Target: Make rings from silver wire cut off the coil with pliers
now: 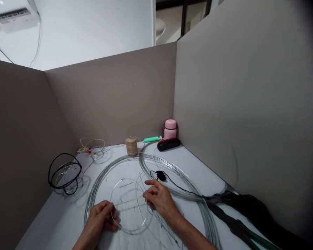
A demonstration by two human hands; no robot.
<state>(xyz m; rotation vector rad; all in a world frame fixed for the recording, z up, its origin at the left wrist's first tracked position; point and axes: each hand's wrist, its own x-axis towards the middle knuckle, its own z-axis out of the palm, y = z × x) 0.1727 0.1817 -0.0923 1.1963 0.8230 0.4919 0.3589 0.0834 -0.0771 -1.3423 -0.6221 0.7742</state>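
My left hand (100, 218) pinches the lower left of a thin wire hoop (125, 179), which stands slightly tilted above the white table. My right hand (159, 198) curls around the hoop's right side. Both hands lie inside a large coil of galvanized wire (106, 161) that circles them on the tabletop. Short wire pieces lie under the hoop. A black cord with a small black tuft (160, 175) rests just beyond my right fingers. A spool of tan twine (131, 146) stands at the far side of the coil.
A black wire basket form (65, 173) and a pale wire form (92, 147) stand at the left. A pink bottle (170, 129), a green-handled tool (152, 139) and a black case (169, 144) sit in the far corner. Black cloth (240, 211) lies at the right, below grey partition walls (114, 97).
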